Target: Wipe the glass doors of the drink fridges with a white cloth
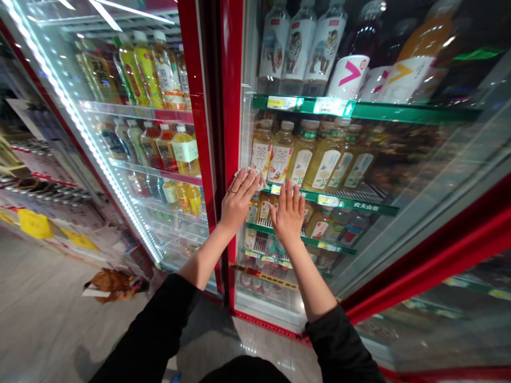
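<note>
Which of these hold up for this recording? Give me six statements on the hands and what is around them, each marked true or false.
1. The left hand has a pale cloth under its fingers. True.
2. The right hand grips a bottle. False: it is open, with nothing in its grasp.
3. The door frame nearest the left hand is red. True.
4. Both sleeves are white. False: they are black.
5. The bottles with animal pictures stand on the lowest green-edged shelf. False: they stand on the highest green-edged shelf in view.
6. The person's forearms are bare. True.
</note>
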`<state>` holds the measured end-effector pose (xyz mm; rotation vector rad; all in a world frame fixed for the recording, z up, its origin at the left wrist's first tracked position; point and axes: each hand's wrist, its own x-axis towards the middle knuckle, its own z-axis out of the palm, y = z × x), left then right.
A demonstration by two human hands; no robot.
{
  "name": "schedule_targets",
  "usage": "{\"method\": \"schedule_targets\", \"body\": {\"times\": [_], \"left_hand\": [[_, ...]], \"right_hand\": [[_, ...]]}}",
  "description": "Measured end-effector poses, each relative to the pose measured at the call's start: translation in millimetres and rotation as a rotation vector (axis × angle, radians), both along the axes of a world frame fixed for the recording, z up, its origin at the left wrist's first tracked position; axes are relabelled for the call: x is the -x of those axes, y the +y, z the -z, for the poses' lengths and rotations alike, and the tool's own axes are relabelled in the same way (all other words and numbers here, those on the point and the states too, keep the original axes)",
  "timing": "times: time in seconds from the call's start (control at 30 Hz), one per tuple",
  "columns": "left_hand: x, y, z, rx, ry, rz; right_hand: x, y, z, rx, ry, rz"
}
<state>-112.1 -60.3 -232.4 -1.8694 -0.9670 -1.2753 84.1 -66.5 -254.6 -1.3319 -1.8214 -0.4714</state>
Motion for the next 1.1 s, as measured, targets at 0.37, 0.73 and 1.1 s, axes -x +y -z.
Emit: {"method": "schedule_targets", "body": {"times": [0.37,0.73,1.1], "left_hand": [[9,20,-26.5,-0.093,-0.141,0.055],[51,13,10.8,-0.080,0.100,0.127],[32,14,27.3,0.088,-0.277,0.280]], "right_hand": [[1,8,9,-0.189,0.036,-0.022],[4,0,5,-0.293,0.059,-0.082],[52,-17,-14,-0.234,-0.090,-0.484]]}}
